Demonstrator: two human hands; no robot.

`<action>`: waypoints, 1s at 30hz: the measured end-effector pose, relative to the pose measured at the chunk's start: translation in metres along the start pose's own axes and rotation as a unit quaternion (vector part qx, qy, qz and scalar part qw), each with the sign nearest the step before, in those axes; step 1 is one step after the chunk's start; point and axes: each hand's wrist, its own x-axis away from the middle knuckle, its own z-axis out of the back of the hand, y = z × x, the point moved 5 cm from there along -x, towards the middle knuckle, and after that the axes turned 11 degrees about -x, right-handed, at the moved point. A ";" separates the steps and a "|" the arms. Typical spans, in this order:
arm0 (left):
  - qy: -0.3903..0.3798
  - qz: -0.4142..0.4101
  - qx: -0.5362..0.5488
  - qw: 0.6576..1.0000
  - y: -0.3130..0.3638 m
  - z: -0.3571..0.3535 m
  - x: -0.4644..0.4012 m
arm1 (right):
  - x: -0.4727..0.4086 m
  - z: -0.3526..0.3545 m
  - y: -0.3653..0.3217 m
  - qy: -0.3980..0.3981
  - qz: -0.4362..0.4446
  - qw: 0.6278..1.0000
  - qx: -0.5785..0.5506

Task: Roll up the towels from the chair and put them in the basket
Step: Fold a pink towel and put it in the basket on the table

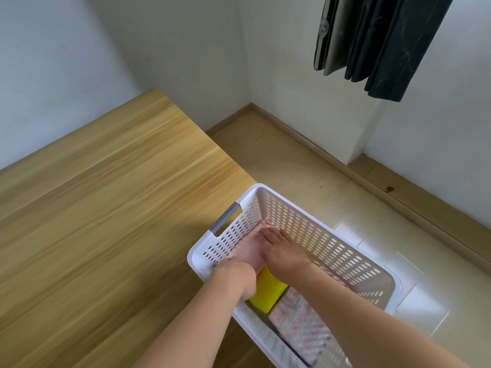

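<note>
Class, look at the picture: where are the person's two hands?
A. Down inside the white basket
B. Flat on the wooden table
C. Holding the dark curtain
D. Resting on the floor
A: the left hand and right hand both reach down inside the white basket, above a yellow towel.

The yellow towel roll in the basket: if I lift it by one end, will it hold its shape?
Probably soft: the yellow towel roll is cloth, so it may sag or unroll. It looks light. Wedged between the basket wall and patterned towel, it shouldn't roll.

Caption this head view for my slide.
Both hands press a pink towel into the white basket.
</note>
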 end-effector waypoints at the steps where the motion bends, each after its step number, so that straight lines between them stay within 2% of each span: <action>1: -0.014 0.002 -0.001 1.000 0.000 -0.001 -0.002 | -0.003 -0.002 0.001 0.001 0.003 1.000 0.004; 6: -0.066 -0.002 -0.024 0.998 0.003 -0.008 -0.012 | -0.008 -0.007 0.008 -0.005 0.001 1.000 -0.012; 9: -0.055 -0.006 -0.026 0.998 0.002 0.001 -0.001 | -0.003 0.001 0.003 -0.037 -0.020 0.999 -0.033; 11: -0.016 0.003 -0.005 1.000 -0.005 0.010 0.015 | 0.007 0.018 -0.006 -0.023 -0.036 0.997 -0.057; 15: 0.123 0.026 0.062 0.990 -0.031 0.017 0.055 | 0.046 0.069 -0.038 0.044 -0.047 0.993 -0.098; 18: 0.287 0.026 0.108 0.951 -0.050 0.010 0.092 | 0.077 0.098 -0.068 0.066 -0.054 0.992 -0.095; 20: 0.368 0.039 0.118 0.921 -0.066 0.001 0.114 | 0.093 0.113 -0.091 0.086 -0.059 0.990 -0.097; 25: 0.430 0.057 0.136 0.891 -0.115 -0.031 0.163 | 0.122 0.130 -0.173 0.165 -0.041 0.983 -0.076; 30: 0.480 0.032 0.143 0.865 -0.165 -0.071 0.220 | 0.148 0.105 -0.271 0.194 -0.055 0.978 -0.060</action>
